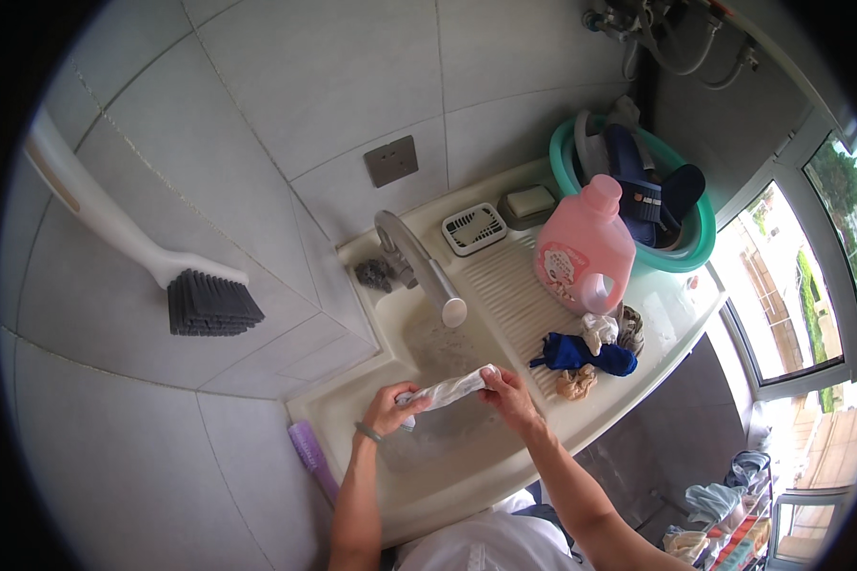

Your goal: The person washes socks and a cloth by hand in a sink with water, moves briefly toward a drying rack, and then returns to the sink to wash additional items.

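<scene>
Between my two hands a wet white cloth item [448, 391], perhaps a sock, is stretched over the sink basin [328, 428]. My left hand [394, 408] grips its left end, with a short piece hanging below the fingers. The other end is pinched in the fingers of my right hand [507, 398]. Cloudy water [443, 435] lies in the basin below. Behind my hands a metal faucet [428, 275] arches over the sink; whether water runs is not visible. On the right ledge lie a blue cloth [578, 355], a white cloth [600, 332] and a beige cloth [577, 382], bunched up.
A pink detergent bottle [585, 246] stands on the ribbed washboard [507, 282]. Behind it are a soap dish [474, 228], a bar of soap [530, 201] and a green basin [703, 250] holding slippers. A purple brush [311, 453] rests left of the sink; a white-handled brush [214, 303] is far left.
</scene>
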Demonstrator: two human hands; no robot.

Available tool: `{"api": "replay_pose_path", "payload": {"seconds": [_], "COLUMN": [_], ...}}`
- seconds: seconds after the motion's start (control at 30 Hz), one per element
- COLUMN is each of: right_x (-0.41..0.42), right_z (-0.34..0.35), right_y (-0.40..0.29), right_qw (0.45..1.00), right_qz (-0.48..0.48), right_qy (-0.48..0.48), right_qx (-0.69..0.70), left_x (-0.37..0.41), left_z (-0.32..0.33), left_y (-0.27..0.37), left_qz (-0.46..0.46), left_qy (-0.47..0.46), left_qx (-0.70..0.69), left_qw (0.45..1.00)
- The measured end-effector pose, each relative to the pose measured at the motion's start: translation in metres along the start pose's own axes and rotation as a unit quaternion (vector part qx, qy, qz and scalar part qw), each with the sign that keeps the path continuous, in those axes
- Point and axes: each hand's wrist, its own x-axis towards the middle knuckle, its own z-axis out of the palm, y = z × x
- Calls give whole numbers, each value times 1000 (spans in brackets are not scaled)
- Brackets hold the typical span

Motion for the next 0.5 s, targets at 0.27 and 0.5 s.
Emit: {"api": "replay_pose_path", "payload": {"seconds": [0.27,0.5], "right_x": [-4,33], "right_z": [27,9], "right_y": [18,119], "right_qw": [988,985], "right_qz": [3,-82], "right_qy": [84,151], "right_qx": [130,20], "left_x": [10,28], "left_z": [29,99], "left_y": [-4,34], "left_qz": [93,199], "left_qy": [91,257], "left_qx": [-519,133], "left_qw": [845,936]}}
